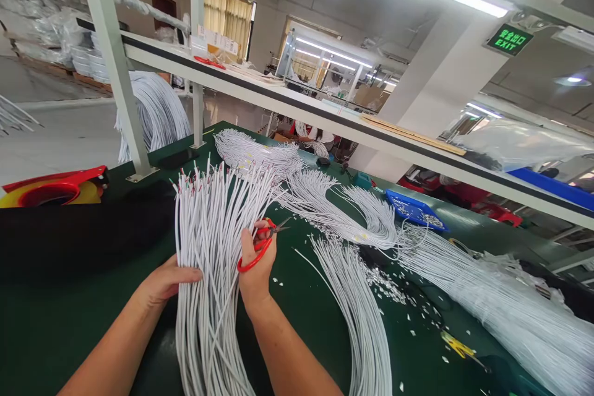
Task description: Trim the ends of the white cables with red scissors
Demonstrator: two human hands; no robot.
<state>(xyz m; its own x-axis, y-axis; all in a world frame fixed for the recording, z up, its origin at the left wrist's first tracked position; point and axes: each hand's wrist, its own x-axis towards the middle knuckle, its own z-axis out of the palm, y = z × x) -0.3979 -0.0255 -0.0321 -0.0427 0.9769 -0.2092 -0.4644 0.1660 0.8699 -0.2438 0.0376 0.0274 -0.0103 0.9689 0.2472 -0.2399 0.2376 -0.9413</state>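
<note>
A thick bundle of white cables (211,260) stands up in front of me, its stripped ends showing small coloured wire tips at the top. My left hand (174,278) grips the bundle from the left, thumb across the front and the other fingers hidden behind the cables. On the bundle's right side, my right hand (257,266) holds red-handled scissors (263,246), blades pointing right. That hand also lies against the cables. Another bunch of white cables (355,303) curves over the green table (306,328) to the right.
More white cable bundles (334,198) lie farther back. Scraps (385,284) are scattered beside a blue tray (415,209) and yellow-handled pliers (457,343). A red and yellow tape dispenser (55,189) sits left. A shelf (297,96) crosses above the table; a person (320,136) is beyond.
</note>
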